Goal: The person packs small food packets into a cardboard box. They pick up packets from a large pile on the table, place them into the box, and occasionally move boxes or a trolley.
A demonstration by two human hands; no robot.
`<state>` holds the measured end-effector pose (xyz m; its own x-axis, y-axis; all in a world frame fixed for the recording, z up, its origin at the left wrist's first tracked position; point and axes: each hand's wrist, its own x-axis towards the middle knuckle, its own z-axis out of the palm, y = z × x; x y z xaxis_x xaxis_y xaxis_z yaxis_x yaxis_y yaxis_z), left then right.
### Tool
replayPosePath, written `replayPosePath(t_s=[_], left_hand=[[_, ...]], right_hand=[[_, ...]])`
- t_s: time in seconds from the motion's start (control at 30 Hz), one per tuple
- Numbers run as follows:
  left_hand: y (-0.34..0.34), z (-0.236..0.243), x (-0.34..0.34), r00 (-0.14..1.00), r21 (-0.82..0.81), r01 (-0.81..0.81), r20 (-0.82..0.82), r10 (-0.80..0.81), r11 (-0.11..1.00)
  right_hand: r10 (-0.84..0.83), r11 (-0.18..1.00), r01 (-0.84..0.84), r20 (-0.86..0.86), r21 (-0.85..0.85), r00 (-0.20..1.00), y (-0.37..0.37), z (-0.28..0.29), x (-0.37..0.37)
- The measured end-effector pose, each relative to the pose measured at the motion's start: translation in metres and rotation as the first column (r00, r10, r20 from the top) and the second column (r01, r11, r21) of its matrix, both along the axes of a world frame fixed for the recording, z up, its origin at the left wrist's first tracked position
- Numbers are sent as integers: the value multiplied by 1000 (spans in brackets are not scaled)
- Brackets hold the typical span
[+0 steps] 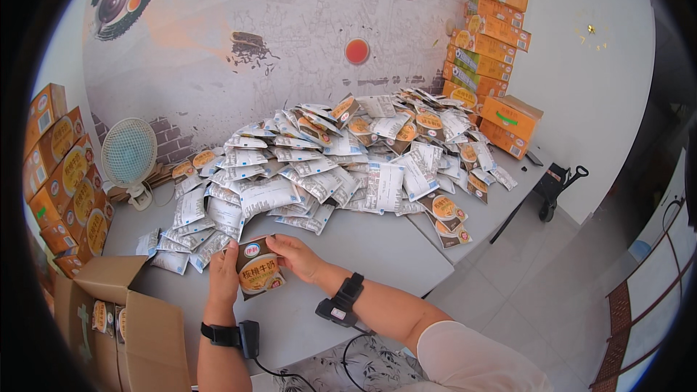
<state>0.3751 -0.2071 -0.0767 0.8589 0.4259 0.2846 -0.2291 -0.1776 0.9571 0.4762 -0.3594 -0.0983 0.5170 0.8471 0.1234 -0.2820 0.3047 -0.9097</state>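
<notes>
You are holding one brown-and-orange pouch (259, 268) upright over the grey table (377, 247), near its front edge, at about six o'clock from the big heap of pouches (327, 160). Your left hand (223, 276) is gripping the pouch's left edge, fingers curled narrowly around it with the thumb on the front. Your right hand (294, 254) is pinching the top right corner, fingers close together and folded over the upper rim. Both hands are closed on the same pouch, and it is facing you with its printed front showing.

By the look of it, you are in the checking or straightening step: one pouch has been lifted clear of the heap and is being squared up between both hands. The open cardboard box (116, 319) is sitting at about eight o'clock from the pouch, just beside your left forearm, and a few pouches are already standing inside it.

The next move is probably calling for a swing toward eight o'clock and down into the box, keeping the pouch upright so that it is lining up with the ones already there. Your left hand would be doing the carrying, so your right would need to be letting go of the corner first. Mind the raised box flap nearest you.
</notes>
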Motion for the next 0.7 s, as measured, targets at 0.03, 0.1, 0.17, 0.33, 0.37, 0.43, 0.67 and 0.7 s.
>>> replayPosePath(t_s=[0.03,0.1,0.17,0.33,0.37,0.43,0.67,0.7], left_hand=[[-2,1,-1,1000,7,5,3,-5,1000],[-5,4,-2,1000,21,16,9,-16,1000],[-3,3,-2,1000,43,14,-2,-14,999],[-7,8,-3,998,-10,53,25,-53,999],[-8,8,-3,998,-28,58,37,-57,998],[-8,7,-3,996,-44,77,56,-74,996],[-3,-1,2,981,-21,126,150,-122,992],[-3,-2,2,980,-22,123,163,-118,992]], right_hand=[[-9,1000,9,1,-2,1000,0,0,0],[-38,999,38,-1,-12,999,0,1,-2],[-60,998,60,9,-12,998,0,2,-3],[-79,997,78,54,11,995,-2,2,-4],[-65,998,63,64,27,996,-2,4,-4],[-38,998,33,83,59,996,-5,11,-6],[-44,982,26,94,185,995,-9,21,-9],[-58,980,36,103,197,993,-9,20,-9]])
